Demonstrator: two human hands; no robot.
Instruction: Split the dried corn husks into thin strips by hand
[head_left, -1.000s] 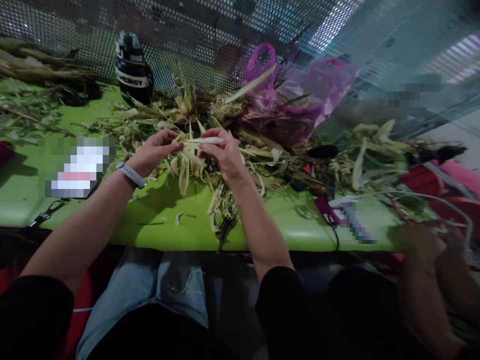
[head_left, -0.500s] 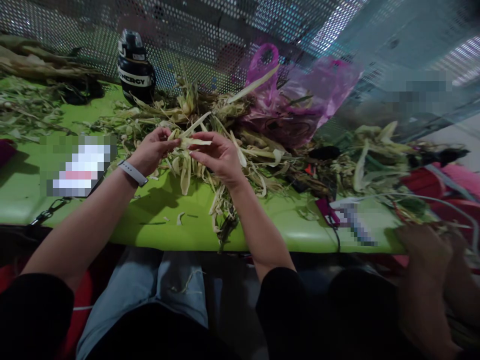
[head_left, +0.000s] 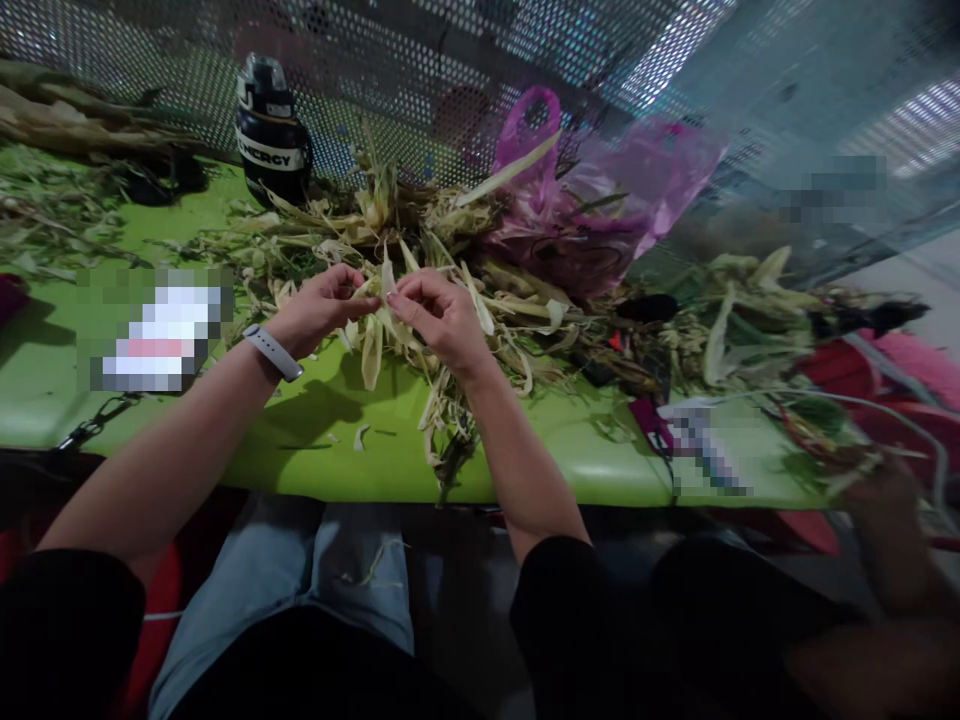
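Above the front part of the green table, my left hand [head_left: 330, 303] and my right hand [head_left: 437, 312] meet with fingertips almost touching. Between them is a pale strip of corn husk [head_left: 387, 275], its free end pointing up. My right thumb and fingers pinch this strip. My left thumb and fingers are closed on the same piece from the other side; their exact hold is partly hidden. Behind and below the hands lies a heap of dry corn husks [head_left: 371, 350], with loose strips hanging toward the table's front edge.
A black bottle [head_left: 271, 150] and a pink plastic bag [head_left: 577, 235] stand at the back. A blurred-out phone [head_left: 161, 335] lies left on the green table [head_left: 315, 470]. At far right a co-worker's hand [head_left: 877, 480] holds plant strands. Perforated metal [head_left: 360, 90] closes the back.
My hands have come closer together and the husk strip now points upward instead of sideways. The co-worker's hand at far right has shifted.
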